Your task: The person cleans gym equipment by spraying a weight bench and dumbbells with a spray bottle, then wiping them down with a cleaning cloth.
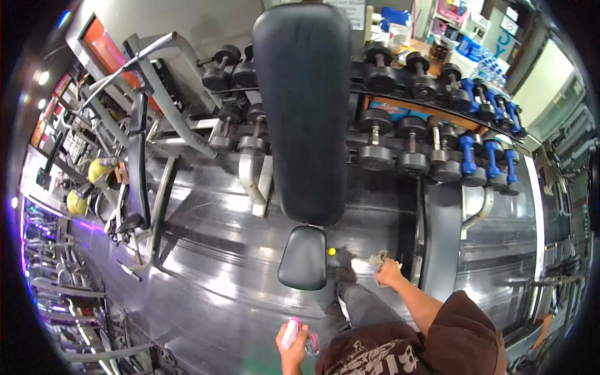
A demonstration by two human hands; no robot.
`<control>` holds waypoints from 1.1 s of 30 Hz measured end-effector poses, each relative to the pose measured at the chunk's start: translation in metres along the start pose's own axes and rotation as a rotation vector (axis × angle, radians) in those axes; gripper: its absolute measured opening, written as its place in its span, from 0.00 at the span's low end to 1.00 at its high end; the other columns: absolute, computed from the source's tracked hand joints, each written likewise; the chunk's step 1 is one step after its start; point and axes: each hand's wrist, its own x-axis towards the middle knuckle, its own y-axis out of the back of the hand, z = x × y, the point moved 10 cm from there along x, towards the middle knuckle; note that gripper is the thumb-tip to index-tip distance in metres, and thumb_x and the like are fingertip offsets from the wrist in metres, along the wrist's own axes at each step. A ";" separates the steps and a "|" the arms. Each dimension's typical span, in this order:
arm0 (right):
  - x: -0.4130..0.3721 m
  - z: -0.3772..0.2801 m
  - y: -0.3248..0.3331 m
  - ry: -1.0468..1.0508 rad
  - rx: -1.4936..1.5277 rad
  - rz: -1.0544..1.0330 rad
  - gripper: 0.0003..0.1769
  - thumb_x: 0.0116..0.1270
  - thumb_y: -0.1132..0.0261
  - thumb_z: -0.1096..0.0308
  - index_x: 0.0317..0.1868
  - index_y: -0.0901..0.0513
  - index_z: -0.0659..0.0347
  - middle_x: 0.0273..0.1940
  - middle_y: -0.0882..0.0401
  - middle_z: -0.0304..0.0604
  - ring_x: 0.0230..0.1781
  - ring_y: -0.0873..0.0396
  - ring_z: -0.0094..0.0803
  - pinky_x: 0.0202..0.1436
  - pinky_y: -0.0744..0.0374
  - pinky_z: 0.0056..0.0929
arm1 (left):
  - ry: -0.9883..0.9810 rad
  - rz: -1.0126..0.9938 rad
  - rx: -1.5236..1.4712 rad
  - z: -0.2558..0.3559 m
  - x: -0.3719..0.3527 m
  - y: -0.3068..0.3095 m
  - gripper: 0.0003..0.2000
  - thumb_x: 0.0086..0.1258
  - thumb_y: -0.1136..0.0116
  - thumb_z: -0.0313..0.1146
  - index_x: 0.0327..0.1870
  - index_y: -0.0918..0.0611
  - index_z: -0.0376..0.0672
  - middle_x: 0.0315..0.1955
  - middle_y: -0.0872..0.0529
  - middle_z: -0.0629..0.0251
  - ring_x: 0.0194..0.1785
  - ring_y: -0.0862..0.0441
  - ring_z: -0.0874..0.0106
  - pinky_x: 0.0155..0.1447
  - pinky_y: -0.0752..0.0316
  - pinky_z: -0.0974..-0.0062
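At the bottom of the view, my left hand (290, 351) is closed around a spray bottle (292, 332) with a white and pink head and a clear body. My right hand (389, 274) grips a crumpled, greyish cloth (379, 261), held out over the floor right of the bench seat. Before me stands a padded bench: its long black backrest (304, 112) rises away from me, and the smaller black seat (304, 258) sits nearer. Neither hand touches the padding. A yellow knob (332, 251) shows beside the seat's right edge.
A two-level rack of dumbbells (375, 139) runs behind the bench, with blue ones (467, 154) at its right. Another flat bench (442, 237) lies to my right. A machine with a grey frame (164, 103) stands left. Bottles (490, 70) sit beyond the rack. The dark floor (212, 250) is shiny.
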 end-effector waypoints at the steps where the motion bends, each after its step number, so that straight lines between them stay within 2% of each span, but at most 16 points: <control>1: -0.010 -0.007 0.010 0.092 -0.027 -0.030 0.33 0.60 0.30 0.57 0.60 0.24 0.71 0.64 0.28 0.63 0.66 0.31 0.61 0.70 0.31 0.51 | 0.005 -0.036 0.003 0.008 -0.003 -0.009 0.08 0.65 0.31 0.26 0.39 0.19 0.34 0.29 0.15 0.65 0.29 0.18 0.76 0.35 0.21 0.75; 2: -0.021 -0.017 0.017 0.185 -0.052 -0.063 0.31 0.61 0.31 0.56 0.58 0.22 0.71 0.64 0.28 0.63 0.66 0.31 0.61 0.70 0.31 0.51 | 0.010 -0.070 0.010 0.014 -0.007 -0.015 0.08 0.64 0.31 0.26 0.38 0.19 0.34 0.29 0.15 0.65 0.29 0.18 0.76 0.36 0.21 0.74; 3: -0.054 -0.038 0.057 0.158 0.019 0.040 0.26 0.64 0.31 0.58 0.56 0.18 0.68 0.62 0.25 0.59 0.64 0.29 0.56 0.69 0.32 0.50 | 0.008 -0.099 0.062 0.016 -0.011 -0.017 0.08 0.65 0.31 0.27 0.39 0.18 0.35 0.30 0.15 0.65 0.30 0.18 0.76 0.37 0.21 0.74; 6: -0.140 -0.084 0.134 0.284 0.241 0.272 0.24 0.66 0.32 0.65 0.61 0.20 0.65 0.52 0.21 0.57 0.63 0.28 0.51 0.73 0.34 0.45 | -0.015 -0.176 0.119 0.030 -0.027 -0.020 0.10 0.67 0.29 0.29 0.42 0.17 0.36 0.30 0.15 0.67 0.31 0.18 0.79 0.36 0.22 0.77; 9: -0.191 -0.090 0.159 0.429 0.530 0.389 0.22 0.70 0.35 0.70 0.64 0.22 0.62 0.51 0.18 0.49 0.62 0.25 0.44 0.70 0.29 0.38 | -0.036 -0.235 0.107 0.040 -0.048 -0.021 0.10 0.67 0.29 0.30 0.43 0.17 0.37 0.30 0.15 0.69 0.33 0.19 0.80 0.38 0.23 0.77; 12: -0.235 -0.092 0.144 0.304 1.304 0.016 0.23 0.75 0.39 0.72 0.69 0.27 0.61 0.57 0.19 0.43 0.62 0.23 0.35 0.67 0.25 0.33 | -0.038 -0.307 0.123 0.028 -0.062 -0.021 0.11 0.67 0.28 0.31 0.43 0.17 0.37 0.30 0.16 0.70 0.34 0.20 0.80 0.40 0.23 0.77; 13: -0.255 -0.088 0.144 0.193 1.402 0.014 0.22 0.79 0.41 0.68 0.70 0.29 0.58 0.61 0.20 0.39 0.60 0.21 0.30 0.65 0.23 0.32 | -0.033 -0.331 0.125 0.023 -0.066 -0.023 0.11 0.67 0.28 0.31 0.43 0.17 0.37 0.30 0.16 0.70 0.34 0.20 0.80 0.40 0.23 0.77; 16: -0.288 -0.078 0.115 0.133 1.803 -0.188 0.21 0.79 0.39 0.63 0.68 0.27 0.56 0.58 0.18 0.36 0.59 0.19 0.32 0.65 0.23 0.33 | -0.013 -0.423 0.127 0.027 -0.088 -0.038 0.11 0.66 0.27 0.31 0.43 0.17 0.38 0.30 0.16 0.71 0.34 0.21 0.81 0.40 0.24 0.78; 17: -0.302 -0.070 0.106 0.076 1.853 -0.239 0.20 0.80 0.40 0.60 0.67 0.26 0.54 0.58 0.18 0.37 0.60 0.19 0.33 0.63 0.20 0.39 | -0.006 -0.458 0.125 0.028 -0.095 -0.046 0.11 0.66 0.27 0.32 0.43 0.17 0.38 0.30 0.16 0.71 0.34 0.21 0.81 0.40 0.24 0.78; 20: -0.330 -0.049 0.088 0.000 1.965 -0.292 0.20 0.79 0.39 0.57 0.65 0.25 0.55 0.58 0.17 0.39 0.59 0.19 0.33 0.63 0.21 0.40 | -0.118 -0.559 0.267 0.022 -0.106 -0.068 0.11 0.66 0.27 0.32 0.42 0.17 0.39 0.29 0.16 0.72 0.33 0.22 0.82 0.39 0.24 0.79; 24: -0.346 -0.010 0.074 -0.047 1.912 -0.286 0.21 0.78 0.39 0.56 0.65 0.25 0.54 0.57 0.17 0.37 0.58 0.18 0.31 0.62 0.19 0.39 | -0.158 -0.599 0.251 0.027 -0.131 -0.106 0.10 0.67 0.28 0.33 0.40 0.17 0.39 0.29 0.16 0.72 0.33 0.22 0.81 0.39 0.25 0.79; 26: -0.357 0.017 0.082 -0.057 1.887 -0.250 0.20 0.78 0.39 0.56 0.63 0.23 0.58 0.57 0.17 0.39 0.56 0.17 0.31 0.61 0.19 0.36 | -0.172 -0.612 0.245 0.033 -0.149 -0.130 0.10 0.67 0.28 0.33 0.39 0.17 0.40 0.29 0.16 0.72 0.33 0.22 0.81 0.39 0.25 0.79; 27: -0.361 0.033 0.090 -0.025 1.888 -0.229 0.21 0.78 0.39 0.56 0.63 0.24 0.59 0.56 0.17 0.40 0.56 0.17 0.31 0.61 0.19 0.36 | -0.195 -0.642 0.282 0.029 -0.156 -0.141 0.10 0.67 0.30 0.29 0.42 0.19 0.36 0.31 0.15 0.66 0.31 0.19 0.77 0.37 0.20 0.75; 29: -0.370 0.075 0.104 0.021 1.909 -0.167 0.21 0.79 0.39 0.58 0.62 0.23 0.64 0.55 0.16 0.43 0.53 0.15 0.33 0.60 0.18 0.35 | -0.214 -0.656 0.296 0.016 -0.171 -0.165 0.10 0.67 0.30 0.30 0.42 0.19 0.36 0.31 0.15 0.66 0.31 0.19 0.77 0.37 0.20 0.75; 33: -0.391 0.200 0.118 -0.027 2.074 -0.116 0.20 0.77 0.39 0.59 0.62 0.23 0.63 0.54 0.16 0.44 0.51 0.14 0.35 0.56 0.15 0.38 | -0.223 -0.674 0.266 -0.007 -0.214 -0.231 0.09 0.68 0.30 0.30 0.41 0.18 0.37 0.28 0.16 0.69 0.30 0.19 0.78 0.35 0.23 0.77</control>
